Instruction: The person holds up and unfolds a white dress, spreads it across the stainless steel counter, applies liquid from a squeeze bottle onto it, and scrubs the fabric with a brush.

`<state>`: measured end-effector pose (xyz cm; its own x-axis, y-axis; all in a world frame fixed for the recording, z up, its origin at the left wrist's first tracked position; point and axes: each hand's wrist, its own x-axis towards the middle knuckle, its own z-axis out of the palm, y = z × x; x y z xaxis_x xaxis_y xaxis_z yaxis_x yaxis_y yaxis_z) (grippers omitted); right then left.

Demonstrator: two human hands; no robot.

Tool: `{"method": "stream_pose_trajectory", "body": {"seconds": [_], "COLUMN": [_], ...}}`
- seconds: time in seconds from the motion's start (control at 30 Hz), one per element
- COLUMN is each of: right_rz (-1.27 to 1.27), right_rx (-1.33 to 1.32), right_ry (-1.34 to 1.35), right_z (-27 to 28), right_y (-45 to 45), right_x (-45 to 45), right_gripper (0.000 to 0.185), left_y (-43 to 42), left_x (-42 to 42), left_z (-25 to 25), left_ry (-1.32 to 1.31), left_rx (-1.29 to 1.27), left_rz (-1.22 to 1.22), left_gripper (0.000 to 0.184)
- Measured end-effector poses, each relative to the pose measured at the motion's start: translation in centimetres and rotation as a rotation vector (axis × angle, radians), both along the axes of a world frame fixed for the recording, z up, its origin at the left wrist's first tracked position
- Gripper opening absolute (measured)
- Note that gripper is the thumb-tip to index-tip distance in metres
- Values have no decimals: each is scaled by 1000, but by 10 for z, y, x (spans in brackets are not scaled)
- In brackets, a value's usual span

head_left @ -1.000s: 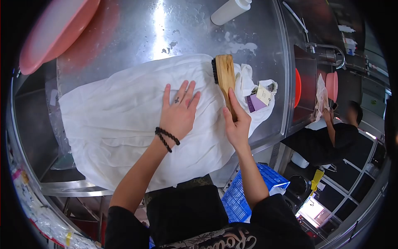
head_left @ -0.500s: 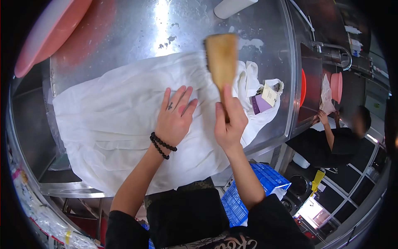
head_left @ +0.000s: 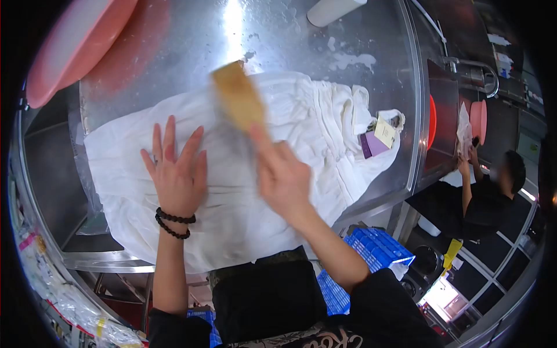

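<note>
1. White garment [head_left: 232, 220]: laid flat and wrinkled along the near side of the metal table [head_left: 386, 64], its broad end to the left and its straps to the right; the near edge reaches the table's front.
2. Pink basin [head_left: 107, 46]: at the upper left, tilted in view, apart from the garment.
3. Clear plastic sheet [head_left: 90, 180]: beside the garment's left end, partly covered by it.
4. Left hand [head_left: 178, 177]: palm down on the garment's left part, fingers fanned wide, gripping nothing. A black beaded bracelet [head_left: 177, 219] loops the wrist.
5. Wooden brush [head_left: 239, 95]: blurred, its wooden back in view, over the garment's far edge with the head's tip past it. Whether the bristles touch the cloth, I cannot tell.
6. Right hand [head_left: 282, 177]: fingers wrapped around the brush handle, index finger pointing along it; also blurred.
7. White bottle [head_left: 335, 10]: far side of the table, with a whitish wet patch [head_left: 354, 60] nearby.
8. Blue crate [head_left: 377, 249]: below the table's front edge, behind the right forearm.
9. Purple tag [head_left: 370, 145] and cream tag [head_left: 384, 133]: overlapping at the garment's strap end.
10. Red basin [head_left: 432, 122]: beyond the table's right edge.
11. Another person [head_left: 493, 203]: far right, hands at a pale cloth [head_left: 464, 130] beside a small pink tub [head_left: 479, 119].
</note>
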<state>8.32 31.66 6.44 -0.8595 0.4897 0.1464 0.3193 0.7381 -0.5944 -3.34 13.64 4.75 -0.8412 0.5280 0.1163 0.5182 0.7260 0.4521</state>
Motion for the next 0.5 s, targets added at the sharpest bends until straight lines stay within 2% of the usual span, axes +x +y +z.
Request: {"method": "stream_pose_trajectory", "body": {"seconds": [0.07,0.13,0.2,0.3,0.33,0.4,0.5], "right_rz": [185,173,94,-197,-197,-5,28], "right_rx": [87,194,218,126,126,162,244], "right_ry": [-288,-334,-352,-211,-203,-261,-282], "right_z": [-1,-21,-20,-1,0,-3,-10], "right_y": [-19,-6,33,68,53,8,63], "right_x": [-14,-1,11,-6,-5,3,25], "right_gripper": [69,73,68,58,58,60,60], "left_y": [-7,-8,-12,-16,-15,-16,-16], "left_x": [3,-5,-1,5,5,3,0], "left_z": [-10,-20,-27,-27,-28,-30,-32], "left_ry": [67,87,98,111,116,124,109], "left_rx": [-136,-126,-127,-117,-110,-103,-126], "left_rz": [0,-7,15,29,27,30,-5], "left_gripper": [49,50,51,52,52,52,58]}}
